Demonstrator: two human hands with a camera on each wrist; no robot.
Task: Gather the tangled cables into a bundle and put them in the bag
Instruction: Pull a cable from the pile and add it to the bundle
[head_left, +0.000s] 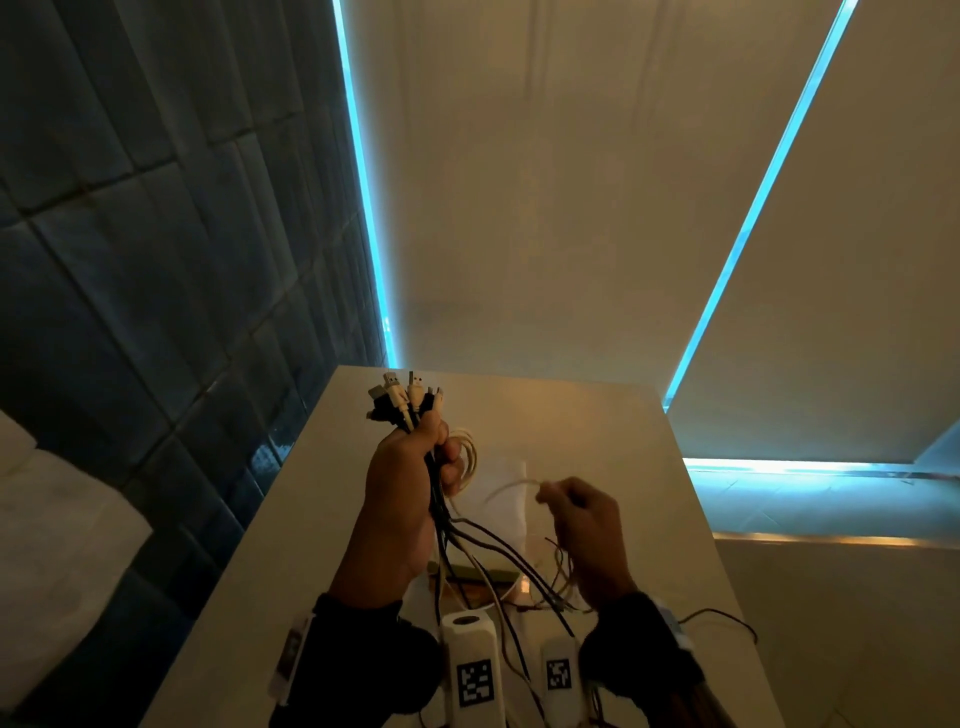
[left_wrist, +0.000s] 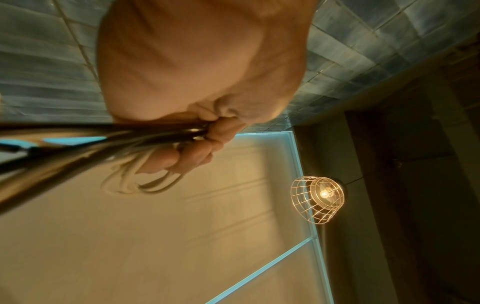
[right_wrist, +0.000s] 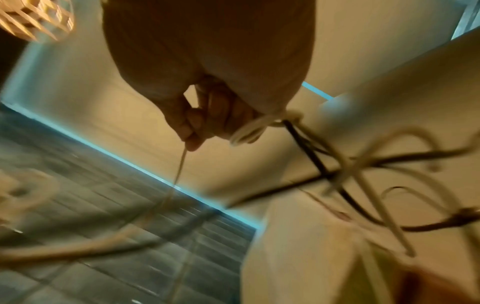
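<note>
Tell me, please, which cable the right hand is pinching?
The thin white cable, arcing alone toward the right hand; the other cables stay bunched in the left hand.

Left hand (head_left: 402, 483): I hold it raised, fist upright, fingers (left_wrist: 192, 156) curled tight round the cables (head_left: 441, 519), thumb up by the plugs.
Right hand (head_left: 589, 525): lower and just beside it, thumb and fingertips (right_wrist: 191, 142) pinching one pale cable.
Wrists: both in dark sleeves, close together, forearms running toward me.
</note>
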